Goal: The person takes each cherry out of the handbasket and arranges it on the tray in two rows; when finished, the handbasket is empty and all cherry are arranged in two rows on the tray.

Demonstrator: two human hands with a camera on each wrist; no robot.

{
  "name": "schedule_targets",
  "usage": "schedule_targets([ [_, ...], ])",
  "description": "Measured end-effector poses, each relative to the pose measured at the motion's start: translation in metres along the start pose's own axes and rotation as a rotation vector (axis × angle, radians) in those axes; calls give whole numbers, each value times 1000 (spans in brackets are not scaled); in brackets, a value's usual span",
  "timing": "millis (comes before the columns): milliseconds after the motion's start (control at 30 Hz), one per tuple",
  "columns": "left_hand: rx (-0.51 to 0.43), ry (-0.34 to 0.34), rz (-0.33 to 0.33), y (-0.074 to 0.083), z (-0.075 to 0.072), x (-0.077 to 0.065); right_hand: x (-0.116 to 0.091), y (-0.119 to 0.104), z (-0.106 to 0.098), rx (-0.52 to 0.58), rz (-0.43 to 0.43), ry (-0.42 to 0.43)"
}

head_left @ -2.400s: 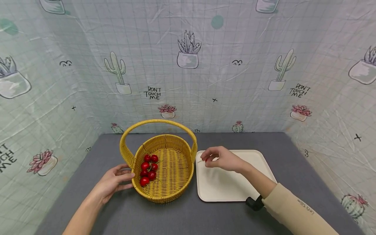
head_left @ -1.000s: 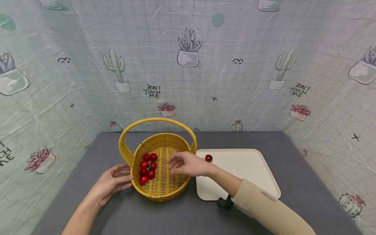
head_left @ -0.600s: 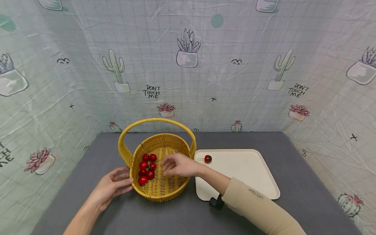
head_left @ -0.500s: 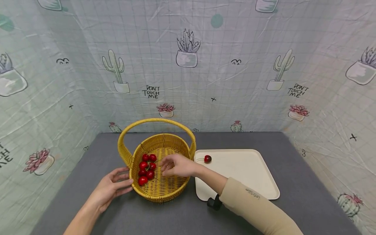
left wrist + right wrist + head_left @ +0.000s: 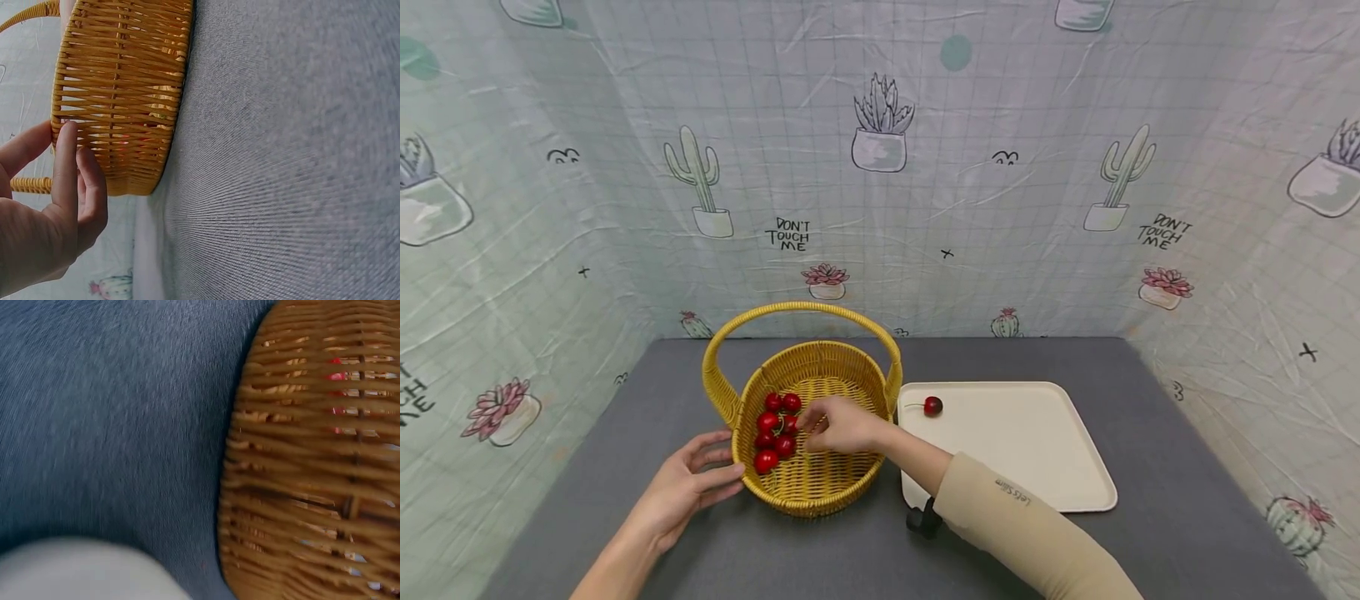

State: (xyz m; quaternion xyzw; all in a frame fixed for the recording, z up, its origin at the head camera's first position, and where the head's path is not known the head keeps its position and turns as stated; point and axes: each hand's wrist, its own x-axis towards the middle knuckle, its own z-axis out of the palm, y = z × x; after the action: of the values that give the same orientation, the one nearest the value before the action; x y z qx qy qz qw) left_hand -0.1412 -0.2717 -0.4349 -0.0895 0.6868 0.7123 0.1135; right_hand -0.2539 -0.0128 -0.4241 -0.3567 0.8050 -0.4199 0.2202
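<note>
A yellow wicker basket with a tall arched handle stands on the dark grey tabletop. Several red cherries lie in a cluster along its left inside, some showing green stems. My left hand touches the basket's left outer side near the rim, its fingers fairly straight; the left wrist view shows the fingertips against the weave. Inside the basket, my right hand has its fingertips at a cherry on the cluster's right edge, the thumb apart from them. In the right wrist view this hand is out of sight.
Right of the basket lies a cream tray, with one dark red cherry and its stem near the far left corner. A cloth backdrop with printed plants encloses the table at the back and sides.
My right hand left a cherry on the tray and moved left over the basket. In the last half second it came closer to the cherries. My left hand stayed at the basket.
</note>
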Motion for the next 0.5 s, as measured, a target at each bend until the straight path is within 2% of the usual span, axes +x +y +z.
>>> schedule_targets([
  [200, -4, 20, -8, 1, 1, 2, 7, 0, 12, 2, 28, 33],
  [500, 8, 39, -18, -1, 3, 2, 17, 0, 23, -107, 58, 67],
])
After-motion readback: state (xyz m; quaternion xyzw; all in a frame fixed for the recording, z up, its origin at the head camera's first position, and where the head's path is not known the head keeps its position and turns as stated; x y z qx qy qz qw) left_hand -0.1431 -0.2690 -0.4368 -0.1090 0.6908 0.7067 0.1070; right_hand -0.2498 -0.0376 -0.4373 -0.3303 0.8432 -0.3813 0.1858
